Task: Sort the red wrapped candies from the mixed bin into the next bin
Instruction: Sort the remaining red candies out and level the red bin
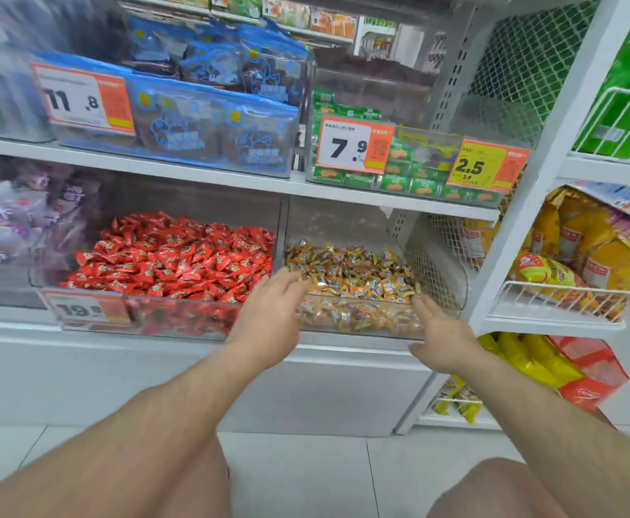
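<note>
Bare fingers (pixel 294 279) of the left hand (pixel 268 312) are seen stretched forward and loosely spread, nothing being held, their tips reaching over the front lip of the gold candy bin (pixel 362 323) near the clear divider between the two bins. The right hand (pixel 441 332) is likewise held loose and flat, fingers straight and pointed up and forward, nothing grasped, just at the right front corner of that same bin. Gold and blue wrapped candies (pixel 350 272) are heaped inside it; no red wrapper can be made out among them at this size. The red wrapped candies (pixel 178 256) are piled in the next bin (pixel 178 315) to the left, the two clear bins standing side by side and touching on the lower shelf. The red pieces lie jumbled, their long axes and twisted ends pointing every way, so no single direction can be given. An orange price tag (pixel 85 310) is fixed on the front of the red bin, blurred. On the shelf above, blue snack bags (pixel 208 121) and green packets (pixel 399 177) are stacked behind price cards. Yellow bags (pixel 575 263) sit in a white wire basket (pixel 567 304) further right
</note>
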The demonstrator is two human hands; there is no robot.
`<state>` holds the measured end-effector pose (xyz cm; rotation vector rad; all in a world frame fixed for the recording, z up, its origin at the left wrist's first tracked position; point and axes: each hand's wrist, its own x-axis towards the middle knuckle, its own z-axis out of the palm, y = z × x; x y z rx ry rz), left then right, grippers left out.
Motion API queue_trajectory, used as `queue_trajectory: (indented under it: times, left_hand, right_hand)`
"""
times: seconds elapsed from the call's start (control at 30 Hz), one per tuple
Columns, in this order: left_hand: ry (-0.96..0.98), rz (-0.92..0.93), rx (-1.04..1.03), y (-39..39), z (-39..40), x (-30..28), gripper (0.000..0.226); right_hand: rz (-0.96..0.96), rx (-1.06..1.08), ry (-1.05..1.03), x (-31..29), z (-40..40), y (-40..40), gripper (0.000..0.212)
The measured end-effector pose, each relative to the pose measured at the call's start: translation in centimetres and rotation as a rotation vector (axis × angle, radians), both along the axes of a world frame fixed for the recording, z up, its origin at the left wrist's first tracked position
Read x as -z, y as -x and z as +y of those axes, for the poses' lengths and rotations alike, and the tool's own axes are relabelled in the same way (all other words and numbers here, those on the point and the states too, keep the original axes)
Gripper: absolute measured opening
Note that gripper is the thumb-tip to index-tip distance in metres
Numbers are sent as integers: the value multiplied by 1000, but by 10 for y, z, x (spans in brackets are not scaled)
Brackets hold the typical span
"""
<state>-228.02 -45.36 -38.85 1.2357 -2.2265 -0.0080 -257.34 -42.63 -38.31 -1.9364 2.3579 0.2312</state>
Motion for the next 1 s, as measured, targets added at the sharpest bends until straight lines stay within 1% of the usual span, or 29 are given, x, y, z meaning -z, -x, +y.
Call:
queue_trajectory:
  times: [0.03, 0.07, 0.1, 0.13, 0.17, 0.2, 0.23, 0.27, 0.3, 0.37, 0.4, 0.47, 0.53, 0.63, 0.7, 0.77, 0.8, 0.9, 1.0]
  left_hand:
    - [73, 80, -31, -15, -1, 1, 58]
    - [107, 126, -77, -30, -2, 0, 55]
    - [103, 138, -129, -41, -3, -2, 55]
    - [82, 141, -174, -49, -4, -4, 56]
    - [57, 139, -207, -55, -5, -7, 57]
    - [39, 133, -228, -62, -5, -8, 57]
    - [37, 125, -242, -69, -5, -9, 56]
    - [41, 119, -252, -79, -4, -11, 53]
    - [42, 114, -263, -93, -4, -13, 48]
    - [62, 85, -289, -130, -3, -12, 36]
    - [73, 57, -305, -151, -3, -9, 31]
    - [51, -9, -346, -189, -3, 2, 26]
    - [18, -42, -369, -212, -9, 14, 22]
    - [0, -42, -293, -220, -28, 20, 23]
    - [-56, -61, -229, -217, -36, 14, 14]
    - [-79, -63, -188, -216, -45, 9, 5]
    - [-88, -56, -184, -216, -49, 7, 3]
    - [-43, -8, -183, -209, -66, 2, 10]
    - [-66, -12, -197, -202, -84, -6, 7]
  right_hand:
    - [43, 34, -3, 0, 5, -11, 84]
    - [81, 38, 54, -3, 10, -28, 85]
    - [94, -9, 161, -8, 12, -52, 80]
    - [46, -110, 305, -11, 9, -80, 71]
    - [-60, -235, 454, -15, 6, -112, 56]
    - [-171, -355, 568, -17, 2, -146, 41]
    - [-250, -452, 656, -20, -1, -179, 31]
    - [-280, -523, 711, -20, -5, -208, 27]
    - [-251, -558, 732, -21, -9, -231, 24]
    - [-97, -562, 707, -22, -15, -258, 20]
    - [-24, -535, 671, -21, -17, -264, 21]
    - [111, -471, 584, -11, -23, -270, 24]
    - [190, -436, 490, -4, -26, -276, 21]
    - [184, -466, 421, -4, -32, -278, 11]
    - [151, -454, 393, -10, -39, -274, 11]
    - [139, -430, 412, -15, -46, -271, 11]
    - [136, -413, 423, -18, -51, -270, 11]
    - [148, -365, 437, -25, -67, -268, 13]
    - [123, -337, 458, -28, -81, -267, 15]
